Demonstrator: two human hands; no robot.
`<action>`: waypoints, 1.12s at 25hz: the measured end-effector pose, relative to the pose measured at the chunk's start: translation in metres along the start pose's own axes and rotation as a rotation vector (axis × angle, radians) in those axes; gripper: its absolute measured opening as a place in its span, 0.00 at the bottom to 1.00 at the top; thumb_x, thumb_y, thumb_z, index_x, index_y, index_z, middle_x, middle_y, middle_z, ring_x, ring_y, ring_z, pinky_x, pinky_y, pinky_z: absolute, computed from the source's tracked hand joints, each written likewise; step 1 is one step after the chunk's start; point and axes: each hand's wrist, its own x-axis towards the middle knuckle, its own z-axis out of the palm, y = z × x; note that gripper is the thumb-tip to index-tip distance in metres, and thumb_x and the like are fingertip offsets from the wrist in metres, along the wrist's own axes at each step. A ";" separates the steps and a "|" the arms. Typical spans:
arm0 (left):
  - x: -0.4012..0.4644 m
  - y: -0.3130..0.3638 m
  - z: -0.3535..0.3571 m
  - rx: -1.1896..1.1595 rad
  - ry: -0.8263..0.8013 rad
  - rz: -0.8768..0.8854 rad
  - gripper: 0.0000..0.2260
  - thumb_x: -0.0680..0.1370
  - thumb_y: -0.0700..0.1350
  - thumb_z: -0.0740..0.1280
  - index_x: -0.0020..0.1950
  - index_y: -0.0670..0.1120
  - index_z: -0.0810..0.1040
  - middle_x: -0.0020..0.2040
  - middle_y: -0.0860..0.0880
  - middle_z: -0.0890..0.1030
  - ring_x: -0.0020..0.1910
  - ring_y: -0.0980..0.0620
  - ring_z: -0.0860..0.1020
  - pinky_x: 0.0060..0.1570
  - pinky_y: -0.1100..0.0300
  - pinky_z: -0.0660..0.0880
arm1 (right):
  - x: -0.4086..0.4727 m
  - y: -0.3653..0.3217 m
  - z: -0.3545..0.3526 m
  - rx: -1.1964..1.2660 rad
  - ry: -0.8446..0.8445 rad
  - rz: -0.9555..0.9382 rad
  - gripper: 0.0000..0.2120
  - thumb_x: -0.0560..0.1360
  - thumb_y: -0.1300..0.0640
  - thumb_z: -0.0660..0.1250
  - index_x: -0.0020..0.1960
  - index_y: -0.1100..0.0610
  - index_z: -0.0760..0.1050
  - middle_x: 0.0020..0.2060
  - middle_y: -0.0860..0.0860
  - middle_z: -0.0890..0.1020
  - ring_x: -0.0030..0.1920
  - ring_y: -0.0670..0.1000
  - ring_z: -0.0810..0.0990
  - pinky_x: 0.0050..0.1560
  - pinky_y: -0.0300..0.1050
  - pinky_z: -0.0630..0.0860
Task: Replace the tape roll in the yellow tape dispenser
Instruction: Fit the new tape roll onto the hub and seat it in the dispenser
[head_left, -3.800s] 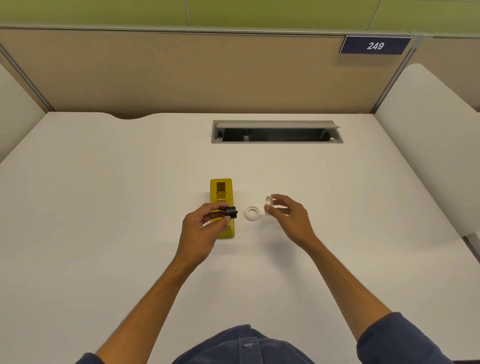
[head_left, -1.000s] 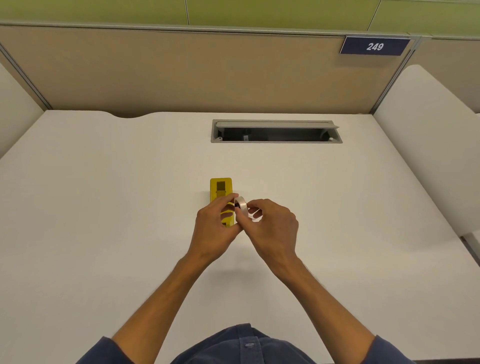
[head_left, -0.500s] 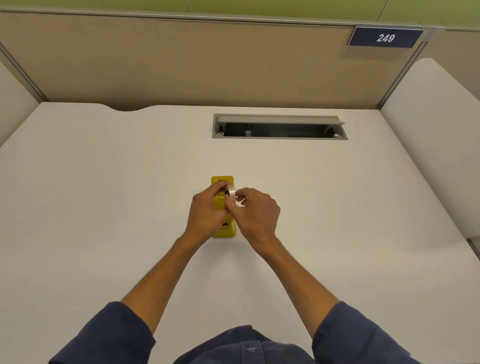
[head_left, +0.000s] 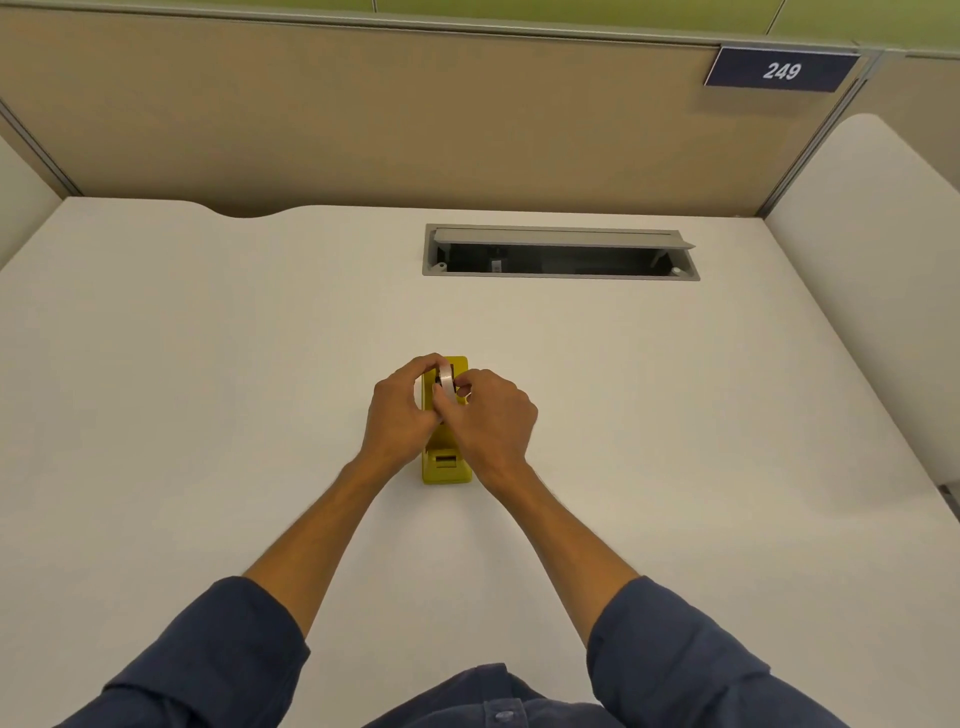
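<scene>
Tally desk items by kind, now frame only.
Yellow tape dispenser: 1
Clear tape roll: 1, held over the dispenser by left hand and right hand
Total: 2

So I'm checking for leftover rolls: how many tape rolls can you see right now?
1: the tape roll, pinched by the left hand and right hand above the yellow tape dispenser. Another could be hidden under the hands.
</scene>
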 end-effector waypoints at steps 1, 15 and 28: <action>0.001 -0.001 0.000 -0.001 0.000 -0.001 0.21 0.70 0.38 0.71 0.62 0.50 0.76 0.59 0.52 0.80 0.58 0.54 0.77 0.53 0.69 0.70 | 0.001 -0.001 0.002 0.000 0.003 -0.003 0.15 0.72 0.41 0.63 0.38 0.51 0.79 0.32 0.47 0.83 0.33 0.50 0.79 0.28 0.38 0.59; 0.006 -0.006 -0.003 0.032 -0.082 0.046 0.19 0.71 0.36 0.70 0.59 0.50 0.76 0.58 0.52 0.80 0.57 0.51 0.77 0.54 0.62 0.74 | 0.004 -0.001 0.010 -0.065 -0.026 0.033 0.14 0.73 0.44 0.63 0.37 0.52 0.78 0.31 0.47 0.80 0.30 0.49 0.72 0.31 0.41 0.59; 0.015 -0.017 -0.010 0.132 -0.151 0.064 0.23 0.69 0.35 0.70 0.64 0.47 0.75 0.67 0.47 0.74 0.71 0.50 0.66 0.66 0.52 0.67 | 0.012 -0.005 0.009 -0.127 -0.135 0.057 0.13 0.74 0.46 0.63 0.39 0.55 0.77 0.35 0.51 0.82 0.34 0.53 0.75 0.35 0.44 0.64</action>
